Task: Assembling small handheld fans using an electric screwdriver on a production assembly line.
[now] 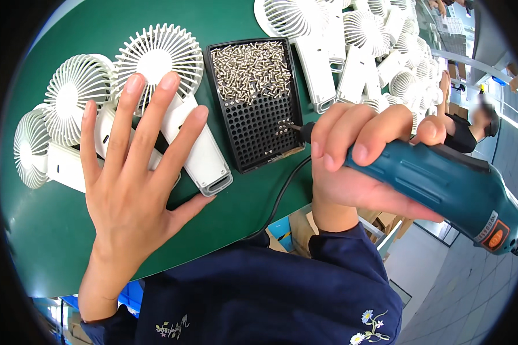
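Observation:
In my right hand (368, 149) is a teal electric screwdriver (426, 178), its tip pointing left at the screw tray. The black tray (240, 155) has a grid of holes; a heap of small metal screws (250, 69) fills its far part, and a few stand in holes near the tip. Whether the bit touches a screw, I cannot tell. My left hand (135, 167) lies with fingers spread over white handheld fans. One of these, a white fan (198, 155), lies nearest the tray, with my thumb by the end of its handle. Fingers partly cover the other fans (72, 98).
Many white fans and fan parts (365, 40) are piled on the green table (213, 230) at the far right. A black cord (279, 198) runs between my arms past the table's near edge. Another person (472, 126) is at the right, beyond the pile.

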`<state>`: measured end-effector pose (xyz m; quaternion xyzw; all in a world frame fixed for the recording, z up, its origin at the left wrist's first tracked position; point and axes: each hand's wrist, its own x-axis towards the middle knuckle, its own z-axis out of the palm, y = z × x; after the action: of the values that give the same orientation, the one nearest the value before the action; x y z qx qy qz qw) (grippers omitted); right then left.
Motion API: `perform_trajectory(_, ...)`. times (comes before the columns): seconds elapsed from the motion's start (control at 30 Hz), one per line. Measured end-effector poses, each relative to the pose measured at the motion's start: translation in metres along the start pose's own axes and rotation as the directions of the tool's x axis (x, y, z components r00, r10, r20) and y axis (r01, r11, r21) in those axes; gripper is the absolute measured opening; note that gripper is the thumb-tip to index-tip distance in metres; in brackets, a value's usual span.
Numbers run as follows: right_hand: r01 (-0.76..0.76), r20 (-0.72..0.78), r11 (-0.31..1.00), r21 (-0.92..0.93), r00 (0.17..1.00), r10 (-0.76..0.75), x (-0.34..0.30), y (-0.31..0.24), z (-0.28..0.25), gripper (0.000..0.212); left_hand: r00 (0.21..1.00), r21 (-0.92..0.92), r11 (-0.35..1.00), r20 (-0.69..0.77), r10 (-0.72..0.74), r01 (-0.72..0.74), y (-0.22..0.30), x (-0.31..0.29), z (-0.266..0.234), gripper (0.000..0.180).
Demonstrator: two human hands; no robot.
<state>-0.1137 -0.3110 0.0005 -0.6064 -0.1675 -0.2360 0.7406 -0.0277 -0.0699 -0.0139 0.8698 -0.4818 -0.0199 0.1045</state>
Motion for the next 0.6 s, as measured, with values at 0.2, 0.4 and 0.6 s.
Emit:
perform_trajectory(0.2, 0.087, -0.02, 0.995, -0.048, 0.996, -0.088, 0.004, -0.01, 0.004, 0.079, 1.0, -0.078, 0.997, 0.018, -0.011, 0.012, 0.003, 0.005, -0.001, 0.087)
perform_trajectory(0.4, 0.088, -0.003, 0.996, -0.03, 0.996, -0.088, 0.006, -0.018, 0.038, 0.073, 0.999, -0.043, 0.999, -0.029, -0.022, 0.021, 0.003, 0.005, 0.001, 0.084)
perform_trajectory(0.6, 0.073, 0.003, 0.997, 0.028, 0.997, -0.073, -0.003, -0.002, 0.056, 0.068, 0.998, -0.061, 0.998, -0.048, -0.035, 0.032, 0.001, 0.004, 0.003, 0.085)
